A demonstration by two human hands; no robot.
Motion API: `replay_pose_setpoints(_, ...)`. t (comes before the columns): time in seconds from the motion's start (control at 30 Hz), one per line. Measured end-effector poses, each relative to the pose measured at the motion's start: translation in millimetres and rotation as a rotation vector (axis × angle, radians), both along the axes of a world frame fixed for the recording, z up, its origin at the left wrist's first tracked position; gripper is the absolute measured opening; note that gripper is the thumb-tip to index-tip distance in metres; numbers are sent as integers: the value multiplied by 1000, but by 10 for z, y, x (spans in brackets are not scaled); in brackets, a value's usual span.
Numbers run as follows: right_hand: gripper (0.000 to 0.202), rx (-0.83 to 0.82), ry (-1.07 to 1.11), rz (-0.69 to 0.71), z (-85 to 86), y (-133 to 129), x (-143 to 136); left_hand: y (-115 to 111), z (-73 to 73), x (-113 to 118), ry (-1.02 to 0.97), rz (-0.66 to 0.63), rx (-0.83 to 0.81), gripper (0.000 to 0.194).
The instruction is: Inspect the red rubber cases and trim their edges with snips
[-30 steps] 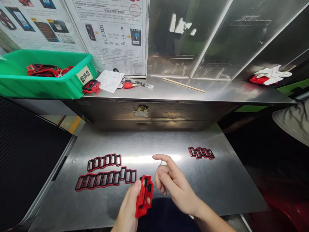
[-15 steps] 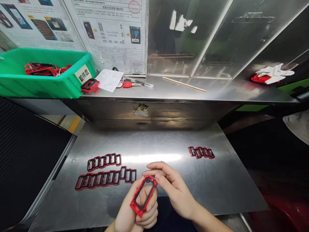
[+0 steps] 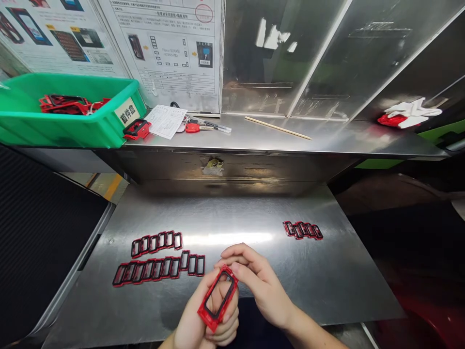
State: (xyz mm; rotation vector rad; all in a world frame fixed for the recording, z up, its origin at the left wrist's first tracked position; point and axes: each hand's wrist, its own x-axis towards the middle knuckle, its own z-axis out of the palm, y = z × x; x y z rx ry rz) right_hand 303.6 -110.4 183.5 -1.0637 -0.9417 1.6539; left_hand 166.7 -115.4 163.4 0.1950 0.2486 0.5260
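Note:
A red frame with a black inner rim (image 3: 207, 317) is tilted up over the table's near edge. My left hand (image 3: 194, 310) is closed round its left side and underside, fingers curled behind it. At its upper end my right hand (image 3: 263, 286) pinches the corner between thumb and fingers. Left of my hands, two rows of similar frames lie on the metal table, an upper row (image 3: 154, 243) and a longer lower row (image 3: 148, 270). Several more frames (image 3: 302, 230) lie in a short row at the right.
On the shelf (image 3: 327, 135) stand a green bin (image 3: 65, 131) of red parts, a red-black part (image 3: 137, 129), a paper slip (image 3: 166, 121), a red key (image 3: 192, 127), pens (image 3: 218, 127), a wooden stick (image 3: 278, 128) and a white-red cloth (image 3: 410, 114). A black ribbed surface (image 3: 43, 242) borders the left.
The held frame has shifted very slightly right and down with my left hand. My right hand keeps its pinch at the upper end. At the right edge, a grey shape has mostly moved out of view.

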Motion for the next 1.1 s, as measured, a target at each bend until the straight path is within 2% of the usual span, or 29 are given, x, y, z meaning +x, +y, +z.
replay_pose_setpoints(0.17,20,-35,107,2,-3,8,16,38,-32,-4,-44,-57,54,52)
replay_pose_setpoints(0.27,19,-11,69,2,2,6,13,22,-20,-13,10,-48,45,53)
replay_pose_setpoints(0.37,18,5,30,21,-5,17,18,1,11,-5,119,-66,72,55)
replay_pose_setpoints(0.43,21,-8,40,42,-61,38,35,24,-5,13,343,-84,143,57)
replay_pose_setpoints(0.5,31,-24,-22,-10,-193,67,66,113,-104,31,740,-73,287,61)
replay_pose_setpoints(0.57,39,-26,-208,-142,-402,99,116,283,-303,29,1142,-35,449,64)
replay_pose_setpoints(0.63,38,-32,-416,-262,-662,124,192,516,-570,-16,1331,-15,517,61)
replay_pose_setpoints(0.7,37,-54,-515,-316,-927,138,306,766,-834,-113,1547,-44,593,47)
replay_pose_setpoints(0.8,32,-105,-657,-371,-1262,137,557,1059,-1100,-303,1868,-175,656,32)
replay_pose_setpoints(0.93,22,-218,-892,-440,-1562,123,1022,1219,-1199,-490,2112,-398,739,34)
replay_pose_setpoints(1.1,24,-393,-1151,-504,-1770,117,1590,1240,-1209,-591,2219,-568,868,38)
